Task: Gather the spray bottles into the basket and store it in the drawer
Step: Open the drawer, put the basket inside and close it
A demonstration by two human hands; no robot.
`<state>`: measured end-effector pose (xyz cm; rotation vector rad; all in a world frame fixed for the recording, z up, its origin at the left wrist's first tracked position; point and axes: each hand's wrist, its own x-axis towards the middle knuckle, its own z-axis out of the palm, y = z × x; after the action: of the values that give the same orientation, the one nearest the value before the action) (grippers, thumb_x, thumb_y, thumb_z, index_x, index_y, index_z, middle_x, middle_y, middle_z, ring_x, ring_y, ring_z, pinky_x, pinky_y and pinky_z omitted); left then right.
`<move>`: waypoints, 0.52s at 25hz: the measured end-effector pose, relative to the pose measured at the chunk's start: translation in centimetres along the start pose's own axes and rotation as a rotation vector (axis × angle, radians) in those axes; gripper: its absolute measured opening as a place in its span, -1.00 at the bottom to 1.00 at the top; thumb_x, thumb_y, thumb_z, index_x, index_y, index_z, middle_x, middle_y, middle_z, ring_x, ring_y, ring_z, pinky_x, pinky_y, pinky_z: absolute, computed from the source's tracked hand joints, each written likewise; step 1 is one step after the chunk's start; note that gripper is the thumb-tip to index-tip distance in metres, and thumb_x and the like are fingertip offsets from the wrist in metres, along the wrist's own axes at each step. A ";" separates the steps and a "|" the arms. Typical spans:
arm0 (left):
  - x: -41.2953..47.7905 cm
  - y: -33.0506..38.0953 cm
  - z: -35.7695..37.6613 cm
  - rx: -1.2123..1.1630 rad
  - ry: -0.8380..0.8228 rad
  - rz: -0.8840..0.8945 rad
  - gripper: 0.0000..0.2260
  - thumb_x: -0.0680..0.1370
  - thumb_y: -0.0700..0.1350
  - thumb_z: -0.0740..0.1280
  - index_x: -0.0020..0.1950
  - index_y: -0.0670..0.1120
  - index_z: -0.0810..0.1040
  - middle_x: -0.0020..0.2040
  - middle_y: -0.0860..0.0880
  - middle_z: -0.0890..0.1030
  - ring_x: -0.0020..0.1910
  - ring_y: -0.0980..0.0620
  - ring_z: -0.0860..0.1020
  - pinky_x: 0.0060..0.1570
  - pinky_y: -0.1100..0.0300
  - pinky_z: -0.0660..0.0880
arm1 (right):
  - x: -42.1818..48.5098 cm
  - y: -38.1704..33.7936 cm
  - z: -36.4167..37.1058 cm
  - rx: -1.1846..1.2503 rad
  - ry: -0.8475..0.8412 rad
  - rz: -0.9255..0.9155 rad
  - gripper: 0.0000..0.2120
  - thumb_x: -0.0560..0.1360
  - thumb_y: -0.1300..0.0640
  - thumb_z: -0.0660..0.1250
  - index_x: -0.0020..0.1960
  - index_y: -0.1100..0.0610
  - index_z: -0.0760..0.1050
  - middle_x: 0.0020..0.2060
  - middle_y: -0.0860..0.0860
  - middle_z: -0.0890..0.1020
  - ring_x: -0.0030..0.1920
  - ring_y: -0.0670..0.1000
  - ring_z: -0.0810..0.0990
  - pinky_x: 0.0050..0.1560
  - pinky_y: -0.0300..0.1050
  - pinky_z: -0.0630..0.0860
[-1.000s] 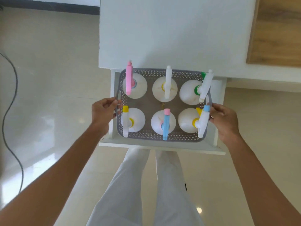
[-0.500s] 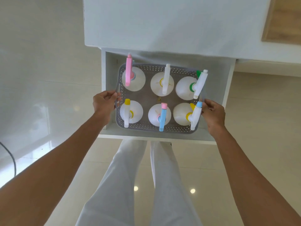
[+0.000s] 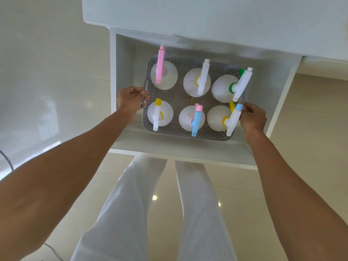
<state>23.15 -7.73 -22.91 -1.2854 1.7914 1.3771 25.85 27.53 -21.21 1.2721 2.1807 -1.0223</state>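
Observation:
A grey perforated basket sits inside the open white drawer. It holds several white spray bottles standing upright in two rows, among them one with a pink head at the back left and one with a blue head at the front middle. My left hand grips the basket's left handle. My right hand grips its right rim, beside a bottle with a yellow collar.
The white cabinet top overhangs the drawer's back. Glossy tiled floor lies on both sides. My legs in white trousers stand just in front of the drawer. A dark cable runs along the floor at far left.
The basket has gone down from above the drawer's front edge into the drawer, farther back. Both hands stayed on its sides throughout.

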 end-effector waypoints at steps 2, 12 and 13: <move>0.6 -0.6 0.2 0.009 0.008 -0.011 -0.94 0.58 -0.24 0.36 -0.02 -0.10 0.60 -0.04 -0.08 0.73 0.00 -0.04 0.71 0.09 -0.15 0.62 | 0.7 0.2 0.7 -0.018 0.005 -0.002 -0.78 0.62 0.19 0.32 0.20 0.14 0.67 -0.03 0.03 0.68 -0.04 -0.04 0.59 0.22 -0.08 0.60; 3.4 -2.8 2.4 0.036 0.023 -0.026 -0.88 0.59 -0.30 0.31 0.10 -0.17 0.57 -0.02 -0.11 0.71 -0.08 0.04 0.70 0.13 -0.07 0.62 | 4.2 2.3 3.5 -0.162 0.008 -0.030 -0.76 0.62 0.23 0.28 0.19 0.16 0.68 0.13 0.10 0.71 -0.02 -0.04 0.53 0.12 -0.18 0.51; 3.7 -2.9 2.8 0.034 0.024 -0.022 -0.88 0.59 -0.31 0.31 0.09 -0.17 0.57 -0.03 -0.11 0.70 -0.12 0.05 0.69 0.12 -0.06 0.62 | 4.6 2.5 3.6 -0.167 0.010 -0.030 -0.76 0.62 0.22 0.29 0.20 0.16 0.67 0.14 0.11 0.70 0.00 -0.02 0.55 0.16 -0.16 0.52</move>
<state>23.91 -6.56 -28.15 -1.3049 1.8035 1.3185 25.70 28.11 -27.50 1.1743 2.2468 -0.8267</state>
